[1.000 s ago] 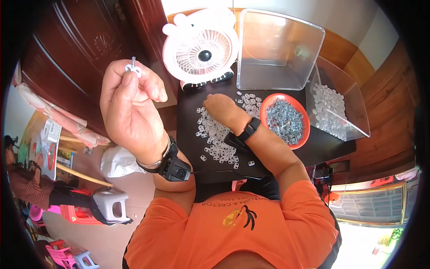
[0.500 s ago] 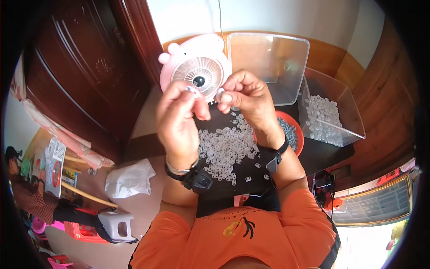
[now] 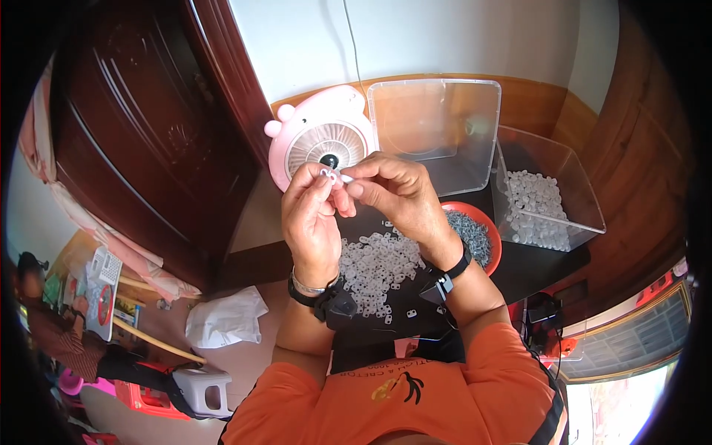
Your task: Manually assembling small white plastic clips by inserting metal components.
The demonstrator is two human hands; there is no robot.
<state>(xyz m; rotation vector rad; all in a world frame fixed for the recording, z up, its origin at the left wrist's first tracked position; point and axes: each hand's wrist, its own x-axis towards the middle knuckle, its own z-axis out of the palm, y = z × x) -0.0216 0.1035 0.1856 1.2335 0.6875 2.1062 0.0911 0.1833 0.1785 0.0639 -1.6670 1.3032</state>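
Observation:
My left hand (image 3: 311,215) and my right hand (image 3: 397,196) meet above the black table (image 3: 530,271), in front of a pink fan (image 3: 322,144). Together their fingertips pinch a small white plastic piece (image 3: 330,176); a tiny thin part seems to be between my right fingertips, too small to tell. Below my hands lies a heap of small white plastic pieces (image 3: 378,267). Both wrists wear black bands.
An orange bowl of small grey metal parts (image 3: 475,233) sits right of the heap. A clear bin (image 3: 549,200) holds more white pieces; its clear lid (image 3: 437,126) leans behind. A dark wooden door (image 3: 148,141) stands left. A person sits at lower left.
My left hand came in from the upper left and my right hand rose off the heap; both now meet at the small white piece. The view shifted down and left.

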